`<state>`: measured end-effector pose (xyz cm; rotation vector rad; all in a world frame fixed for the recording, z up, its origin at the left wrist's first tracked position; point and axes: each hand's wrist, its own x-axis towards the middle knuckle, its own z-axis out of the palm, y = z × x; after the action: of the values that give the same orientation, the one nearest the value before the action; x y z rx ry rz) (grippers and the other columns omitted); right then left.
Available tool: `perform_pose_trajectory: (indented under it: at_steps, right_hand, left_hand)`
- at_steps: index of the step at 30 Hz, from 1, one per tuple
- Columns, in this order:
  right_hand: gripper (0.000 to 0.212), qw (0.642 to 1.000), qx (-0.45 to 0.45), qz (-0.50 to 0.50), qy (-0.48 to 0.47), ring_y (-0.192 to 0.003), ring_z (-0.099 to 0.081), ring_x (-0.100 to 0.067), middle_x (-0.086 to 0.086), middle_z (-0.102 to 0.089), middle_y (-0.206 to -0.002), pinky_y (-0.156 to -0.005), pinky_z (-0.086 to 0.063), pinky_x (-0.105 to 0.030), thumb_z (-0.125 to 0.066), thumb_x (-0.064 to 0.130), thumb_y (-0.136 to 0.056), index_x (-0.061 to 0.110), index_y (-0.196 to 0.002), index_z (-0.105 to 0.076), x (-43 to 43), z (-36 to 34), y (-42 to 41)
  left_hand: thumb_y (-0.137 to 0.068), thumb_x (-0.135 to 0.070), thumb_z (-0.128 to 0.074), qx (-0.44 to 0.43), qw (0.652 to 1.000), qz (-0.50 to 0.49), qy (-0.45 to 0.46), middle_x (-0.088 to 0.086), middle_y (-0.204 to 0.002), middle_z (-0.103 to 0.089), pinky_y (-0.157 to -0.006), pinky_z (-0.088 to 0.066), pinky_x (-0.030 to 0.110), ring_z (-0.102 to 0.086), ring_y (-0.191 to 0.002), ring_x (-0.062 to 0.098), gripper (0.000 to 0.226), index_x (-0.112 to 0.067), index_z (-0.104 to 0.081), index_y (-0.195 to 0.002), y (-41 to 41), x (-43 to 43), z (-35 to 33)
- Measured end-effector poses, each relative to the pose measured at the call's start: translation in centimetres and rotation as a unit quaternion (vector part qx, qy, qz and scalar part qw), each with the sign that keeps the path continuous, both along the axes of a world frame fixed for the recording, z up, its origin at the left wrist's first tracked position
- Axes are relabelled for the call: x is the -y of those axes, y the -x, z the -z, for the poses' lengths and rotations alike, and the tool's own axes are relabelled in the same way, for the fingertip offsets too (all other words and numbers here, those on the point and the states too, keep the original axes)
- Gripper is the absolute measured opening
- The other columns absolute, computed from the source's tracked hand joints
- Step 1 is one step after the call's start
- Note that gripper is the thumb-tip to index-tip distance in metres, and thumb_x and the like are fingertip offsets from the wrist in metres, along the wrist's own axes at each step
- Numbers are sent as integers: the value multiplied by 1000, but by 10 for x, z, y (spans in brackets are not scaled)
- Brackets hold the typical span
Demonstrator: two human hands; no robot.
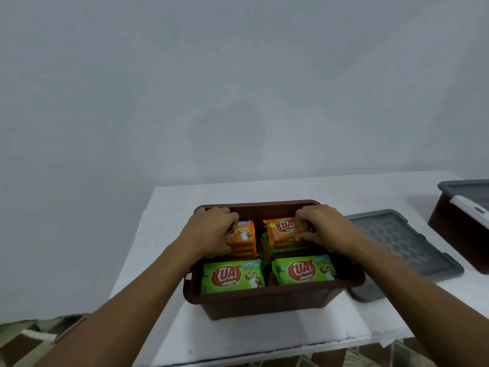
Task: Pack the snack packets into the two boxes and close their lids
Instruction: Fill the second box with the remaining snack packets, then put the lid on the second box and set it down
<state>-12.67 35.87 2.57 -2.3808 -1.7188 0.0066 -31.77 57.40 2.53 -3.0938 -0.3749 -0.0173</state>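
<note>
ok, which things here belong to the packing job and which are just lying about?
Job: open brown box; orange packets, gripped by left hand and right hand; green packets; loose grey lid; second box, lid on.
Lying about: white table; patterned cloth at bottom left.

A white table [238, 337] stands against a plain pale grey wall [238, 75]. A patterned green, brown and cream fabric [23, 337] lies at lower left, below the table's level.
</note>
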Motion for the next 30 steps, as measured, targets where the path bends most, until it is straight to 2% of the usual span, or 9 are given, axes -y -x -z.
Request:
perform_pose_trajectory:
  at_steps: [4,6,11,14,17,20,23,26,30]
  right_hand:
    - [12,1000,-3,-19,-13,-81,-53,-4,15,-57,-90,-68,-42,-24,-71,33,-83,30,-94,-67,3,3,-1]
    - [7,997,-39,-26,-57,-80,-55,-4,13,-59,-90,-68,-43,-23,-70,29,-86,27,-92,-71,5,4,-1]
    - [7,971,-103,12,-214,-86,-57,-7,7,-60,-91,-74,-45,-20,-66,21,-88,24,-81,-63,22,9,-2]
    - [9,965,-102,44,-238,-90,-59,-12,5,-64,-94,-78,-44,-25,-59,21,-88,20,-85,-67,53,16,-26]
    - [17,959,-151,110,-212,-94,-61,-11,3,-67,-98,-78,-41,-18,-60,12,-92,25,-91,-70,101,26,-63]
    - [17,959,-145,193,-147,-103,-62,-17,-3,-69,-108,-86,-39,-15,-64,8,-89,14,-102,-74,152,47,-99]
    - [33,962,-79,260,-30,-125,-49,-28,-4,-56,-133,-99,-44,-38,-62,33,-90,28,-122,-64,200,70,-130]
    - [52,940,-71,323,85,-142,-23,-32,-4,-25,-157,-111,-28,-47,-49,56,-92,42,-141,-41,235,89,-143]
    - [55,939,-59,336,43,-143,-23,-29,-6,-26,-157,-113,-21,-46,-39,61,-93,43,-145,-32,258,114,-138]
  left_hand:
    - [-74,-45,-70,-1,1000,5,-10,-11,-106,-50,-86,-37,33,-50,-100,13,35,-32,-47,-97,1,1,-2]
    - [-75,-51,-67,12,1000,7,-3,-13,-104,-50,-83,-37,31,-50,-98,11,33,-33,-50,-97,2,1,-2]
    - [-81,-61,-51,34,999,-4,23,-14,-91,-50,-71,-42,30,-51,-82,9,31,-32,-57,-88,0,2,-4]
    - [-87,-58,-50,52,997,0,62,-14,-91,-53,-72,-49,33,-53,-82,8,30,-31,-61,-92,-12,20,-5]
    - [-88,-59,-52,66,992,11,111,-15,-96,-55,-75,-51,38,-52,-86,7,29,-34,-60,-101,-37,54,-5]
    - [-87,-60,-50,102,986,21,131,-17,-93,-54,-76,-51,37,-51,-85,5,29,-35,-61,-98,-64,89,-7]
    - [-90,-52,-53,152,977,45,140,-13,-95,-57,-77,-47,34,-54,-89,9,25,-29,-62,-96,-95,134,-13]
    - [-93,-50,-50,160,977,92,109,-8,-103,-57,-83,-43,32,-51,-98,12,30,-24,-61,-106,-123,182,-18]
    - [-92,-50,-47,112,988,100,27,1,-115,-56,-92,-42,37,-50,-109,20,42,-18,-60,-116,-154,248,-1]
